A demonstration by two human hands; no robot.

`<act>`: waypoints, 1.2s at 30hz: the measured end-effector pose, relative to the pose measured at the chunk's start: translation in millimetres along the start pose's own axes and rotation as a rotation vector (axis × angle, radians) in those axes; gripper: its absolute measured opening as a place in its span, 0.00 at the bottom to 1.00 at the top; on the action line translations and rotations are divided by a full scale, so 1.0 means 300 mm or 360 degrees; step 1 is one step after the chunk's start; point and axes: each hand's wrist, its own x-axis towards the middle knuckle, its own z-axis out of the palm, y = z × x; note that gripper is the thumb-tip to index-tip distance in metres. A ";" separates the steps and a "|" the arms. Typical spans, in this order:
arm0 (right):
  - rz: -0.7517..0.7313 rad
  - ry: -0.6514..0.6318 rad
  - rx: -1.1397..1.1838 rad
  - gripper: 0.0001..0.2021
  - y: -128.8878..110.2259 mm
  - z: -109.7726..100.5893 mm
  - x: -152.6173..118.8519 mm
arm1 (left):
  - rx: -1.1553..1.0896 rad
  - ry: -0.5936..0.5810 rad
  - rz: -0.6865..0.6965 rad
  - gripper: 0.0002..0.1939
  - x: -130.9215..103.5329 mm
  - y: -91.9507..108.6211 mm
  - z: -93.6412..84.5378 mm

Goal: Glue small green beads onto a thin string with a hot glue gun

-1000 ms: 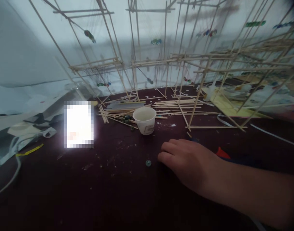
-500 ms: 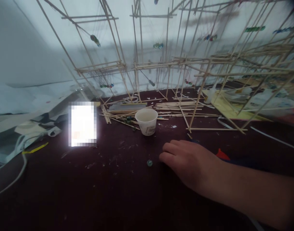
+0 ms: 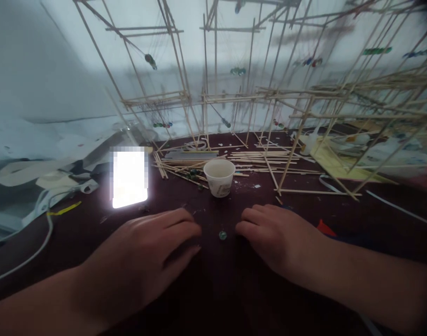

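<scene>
A small, round, greenish glass marble lies on the dark maroon tabletop, between the two hands and touching neither. The left hand is near it, palm down, its fingers loosely bent with the thumb apart from them. The right hand rests just beside the marble's other side, fingers curled under; whether they close on anything I cannot tell. Beyond the marble stands an upright white paper cup with printing on its side. Behind the cup lie thin, pale wooden sticks, and over them rises a stick-built frame with glass marbles hanging in rows.
</scene>
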 end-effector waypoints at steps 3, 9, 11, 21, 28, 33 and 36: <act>-0.0010 0.0003 -0.0014 0.11 -0.004 -0.005 0.003 | -0.0053 -0.0023 -0.0162 0.07 0.114 0.017 0.048; -0.0024 -0.0035 -0.0055 0.10 -0.015 -0.020 0.004 | -0.0186 0.0025 -0.0198 0.10 0.105 0.001 0.121; -0.0015 -0.0063 -0.0054 0.11 -0.017 -0.023 0.004 | -0.0259 0.0109 -0.0137 0.09 0.080 -0.012 0.140; -0.0020 -0.0038 -0.0063 0.09 -0.016 -0.011 0.010 | -0.0058 0.0308 0.0096 0.09 0.072 -0.030 0.172; -0.0028 0.0048 -0.0061 0.08 -0.016 -0.004 0.003 | 0.0039 0.0369 0.0290 0.15 0.062 -0.020 0.170; -0.0019 0.0027 -0.0037 0.07 -0.020 -0.004 0.004 | 0.0048 0.0388 0.0396 0.17 0.074 -0.021 0.161; -0.0013 0.0035 -0.0013 0.07 -0.018 -0.005 0.003 | 0.0002 0.0349 0.0364 0.17 0.078 -0.024 0.158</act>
